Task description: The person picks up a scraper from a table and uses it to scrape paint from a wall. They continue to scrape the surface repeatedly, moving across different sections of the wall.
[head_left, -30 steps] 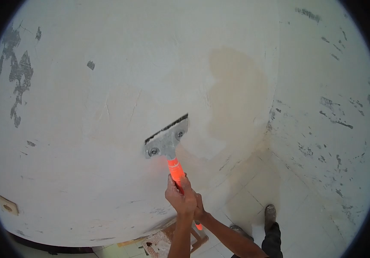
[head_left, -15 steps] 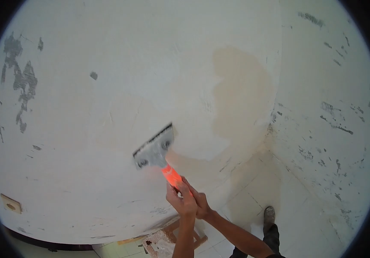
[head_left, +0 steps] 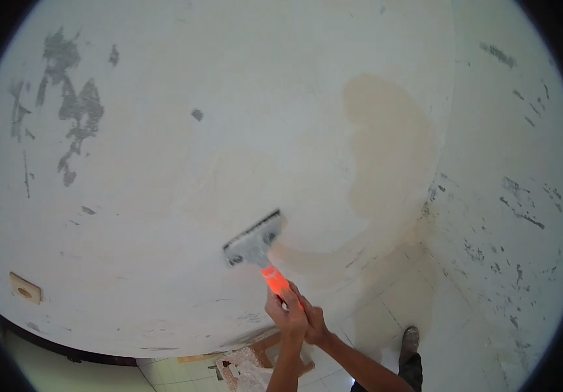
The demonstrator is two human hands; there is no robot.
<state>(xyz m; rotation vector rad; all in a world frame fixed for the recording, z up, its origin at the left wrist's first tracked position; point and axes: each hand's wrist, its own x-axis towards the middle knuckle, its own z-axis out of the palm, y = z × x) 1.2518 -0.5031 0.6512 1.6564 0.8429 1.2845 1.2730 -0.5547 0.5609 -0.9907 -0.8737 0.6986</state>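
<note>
A wide scraper [head_left: 254, 240] with a grey metal head and a bright orange handle lies against the pale wall, its dark blade edge tilted up to the right. My left hand [head_left: 287, 310] is wrapped round the handle. Just to its right, my right hand [head_left: 314, 320] grips the lower end of the same handle, and the two hands touch. Around the blade, the wall [head_left: 164, 196] is whitish. A beige patch [head_left: 396, 144] shows on it to the right, and grey bare spots [head_left: 82, 108] at the upper left.
A wall socket [head_left: 25, 289] is at the lower left. Below the wall stand a brown stool-like object [head_left: 271, 346] and crumpled plastic [head_left: 242, 369]. My shoe [head_left: 410, 340] rests on the tiled floor [head_left: 386, 304]. A second wall [head_left: 497, 196] with dark marks meets the first at right.
The view has shifted, so the wall marks appear further right. In the picture, the scraper and both hands sit lower and further right. Both hands still hold the handle.
</note>
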